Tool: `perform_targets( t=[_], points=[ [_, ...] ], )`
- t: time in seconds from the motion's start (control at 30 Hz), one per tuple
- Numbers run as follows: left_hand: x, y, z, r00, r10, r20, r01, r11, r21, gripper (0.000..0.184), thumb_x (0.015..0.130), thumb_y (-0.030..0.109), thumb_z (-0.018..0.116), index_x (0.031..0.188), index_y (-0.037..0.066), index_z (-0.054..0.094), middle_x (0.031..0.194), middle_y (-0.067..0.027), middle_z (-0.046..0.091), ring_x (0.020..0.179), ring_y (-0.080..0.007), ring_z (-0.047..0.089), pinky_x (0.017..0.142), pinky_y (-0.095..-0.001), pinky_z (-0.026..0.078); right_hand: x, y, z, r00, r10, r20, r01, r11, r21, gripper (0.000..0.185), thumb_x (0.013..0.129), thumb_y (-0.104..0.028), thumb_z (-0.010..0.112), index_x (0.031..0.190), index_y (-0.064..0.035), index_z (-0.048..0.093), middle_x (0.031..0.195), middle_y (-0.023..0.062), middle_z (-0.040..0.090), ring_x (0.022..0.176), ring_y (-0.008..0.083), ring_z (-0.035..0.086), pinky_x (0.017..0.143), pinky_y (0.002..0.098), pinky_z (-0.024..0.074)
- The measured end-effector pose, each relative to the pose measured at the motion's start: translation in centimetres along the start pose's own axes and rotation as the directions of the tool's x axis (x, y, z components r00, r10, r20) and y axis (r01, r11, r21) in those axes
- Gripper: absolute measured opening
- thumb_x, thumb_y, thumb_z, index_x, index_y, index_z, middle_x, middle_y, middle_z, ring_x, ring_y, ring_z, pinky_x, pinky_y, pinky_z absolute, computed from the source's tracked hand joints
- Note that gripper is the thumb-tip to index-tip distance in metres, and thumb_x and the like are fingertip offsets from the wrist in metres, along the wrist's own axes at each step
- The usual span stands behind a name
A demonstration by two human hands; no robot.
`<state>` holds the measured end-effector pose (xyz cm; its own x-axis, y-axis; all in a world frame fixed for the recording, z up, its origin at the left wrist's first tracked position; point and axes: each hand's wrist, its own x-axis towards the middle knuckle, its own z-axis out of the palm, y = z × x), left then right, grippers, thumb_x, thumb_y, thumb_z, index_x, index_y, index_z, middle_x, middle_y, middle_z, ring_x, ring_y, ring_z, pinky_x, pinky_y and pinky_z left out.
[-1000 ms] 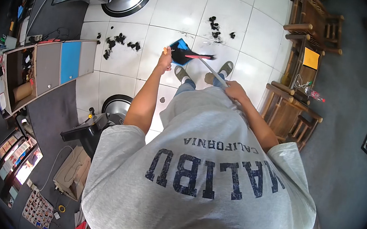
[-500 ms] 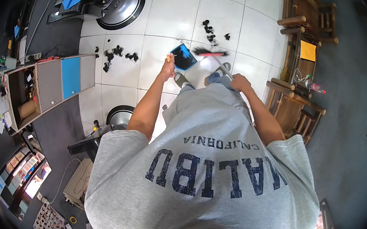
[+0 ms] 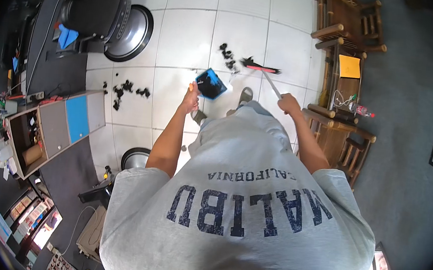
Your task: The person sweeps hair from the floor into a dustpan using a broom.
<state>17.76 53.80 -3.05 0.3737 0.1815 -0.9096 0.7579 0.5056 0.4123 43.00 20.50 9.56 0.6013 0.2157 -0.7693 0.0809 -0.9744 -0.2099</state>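
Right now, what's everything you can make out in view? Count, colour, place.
Dustpan: one, blue, dark hair in it, left of broom
Broom: one, red and black head, grey handle, ahead
Hair clumps: many, black, on floor
Tiled floor: one, white, centre
Barber chairs: two, black, left; nearer mostly hidden
Cloth: one, blue, by farther chair
Cabinet: one, grey and blue, left
Bamboo furniture: several pieces, brown, right
Sheet: one, orange, on bamboo
Bottle: one, clear, red cap, right
Shirt: one, grey, worn
Left hand: one, on dustpan
Right hand: one, on broom
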Motion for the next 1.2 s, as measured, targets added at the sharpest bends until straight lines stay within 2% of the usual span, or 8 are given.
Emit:
perform_targets(
  t=[0.23, 0.33, 0.43, 0.57, 0.6, 0.73, 0.87, 1.2],
  points=[
    [1.4, 3.6, 7.1, 0.994, 0.031, -0.101, -0.026, 0.998, 0.05, 0.082, 0.091, 0.075, 0.019, 0.118, 0.004, 0.049, 0.057, 0.0015, 0.036, 0.042, -0.0087, 0.026, 0.041, -0.0289, 0.036, 1.7, -1.7, 0.0, 0.982, -0.186, -0.031, 0.156, 0.894, -0.421, 0.034, 0.077, -0.018, 0.055, 0.101, 0.0007, 0.069, 0.09, 0.0176, 0.072, 0.077, 0.03, 0.072, 0.076, 0.0426, 0.0565],
    [2.4, 3.4, 8.7, 0.985, 0.125, -0.12, -0.122, 0.992, 0.035, 0.083, 0.091, 0.075, 0.022, 0.125, 0.003, 0.044, 0.062, -0.0029, 0.048, 0.039, -0.0082, 0.033, 0.038, -0.027, 0.039, 2.0, -0.4, -3.2, 0.98, -0.005, 0.201, 0.047, 0.978, -0.203, 0.033, 0.074, -0.017, 0.054, 0.097, -0.0001, 0.07, 0.084, 0.017, 0.072, 0.073, 0.0316, 0.071, 0.072, 0.0437, 0.0558],
    [1.4, 4.0, 10.2, 0.97, 0.136, -0.202, -0.134, 0.991, 0.024, 0.07, 0.095, 0.068, 0.024, 0.117, 0.005, 0.044, 0.089, -0.0127, 0.068, 0.037, -0.0087, 0.029, 0.035, -0.028, 0.035, 1.5, 3.0, -7.1, 0.965, -0.147, 0.217, 0.141, 0.989, 0.042, 0.053, 0.071, -0.015, 0.057, 0.121, 0.0005, 0.064, 0.061, 0.0105, 0.062, 0.042, 0.0171, 0.053, 0.04, 0.0325, 0.0414],
    [1.9, 3.7, 10.4, 0.959, 0.109, -0.263, -0.096, 0.994, 0.061, 0.063, 0.097, 0.064, 0.023, 0.114, 0.006, 0.04, 0.106, -0.0155, 0.069, 0.037, -0.0086, 0.029, 0.033, -0.026, 0.034, 1.1, 4.3, -9.3, 0.972, -0.144, 0.188, 0.137, 0.989, 0.049, 0.057, 0.071, -0.017, 0.058, 0.125, 0.0006, 0.062, 0.06, 0.0105, 0.06, 0.039, 0.016, 0.049, 0.038, 0.0315, 0.0392],
    [2.1, 3.7, 10.6, 0.955, 0.128, -0.267, -0.112, 0.991, 0.074, 0.062, 0.097, 0.064, 0.023, 0.115, 0.006, 0.04, 0.108, -0.0158, 0.069, 0.037, -0.0085, 0.029, 0.033, -0.0255, 0.034, 0.9, 3.0, -10.2, 0.971, -0.099, 0.219, 0.114, 0.992, -0.056, 0.057, 0.07, -0.016, 0.054, 0.125, -0.0003, 0.061, 0.083, 0.0206, 0.069, 0.062, 0.0259, 0.067, 0.059, 0.0365, 0.0542],
    [1.4, 4.4, 10.7, 0.958, 0.173, -0.229, -0.158, 0.984, 0.082, 0.062, 0.097, 0.063, 0.021, 0.105, 0.005, 0.04, 0.105, -0.0164, 0.071, 0.035, -0.0087, 0.03, 0.031, -0.0246, 0.033, 5.3, 1.8, -6.7, 0.983, -0.11, 0.148, 0.145, 0.959, -0.246, 0.042, 0.075, -0.015, 0.056, 0.113, -0.0001, 0.065, 0.108, 0.0246, 0.067, 0.104, 0.0341, 0.066, 0.086, 0.0448, 0.0519],
    [2.0, 4.8, 10.8, 0.948, 0.194, -0.253, -0.181, 0.981, 0.076, 0.06, 0.097, 0.063, 0.019, 0.098, 0.006, 0.039, 0.103, -0.0151, 0.071, 0.035, -0.0085, 0.03, 0.031, -0.0244, 0.032, 3.7, -0.6, -4.3, 0.971, -0.148, 0.189, 0.223, 0.847, -0.483, 0.04, 0.078, -0.022, 0.059, 0.112, -0.0005, 0.066, 0.11, 0.021, 0.068, 0.103, 0.0365, 0.066, 0.086, 0.047, 0.0526],
    [2.3, 3.7, 9.6, 0.956, 0.179, -0.234, -0.157, 0.982, 0.108, 0.059, 0.097, 0.065, 0.019, 0.09, 0.01, 0.04, 0.114, -0.0138, 0.068, 0.04, -0.0075, 0.028, 0.035, -0.0247, 0.031, -0.5, 3.5, -10.2, 0.989, -0.019, 0.145, 0.045, 0.982, -0.185, 0.047, 0.074, -0.016, 0.052, 0.118, -0.0071, 0.065, 0.097, 0.0158, 0.071, 0.069, 0.0278, 0.069, 0.068, 0.0391, 0.0549]
  ],
)
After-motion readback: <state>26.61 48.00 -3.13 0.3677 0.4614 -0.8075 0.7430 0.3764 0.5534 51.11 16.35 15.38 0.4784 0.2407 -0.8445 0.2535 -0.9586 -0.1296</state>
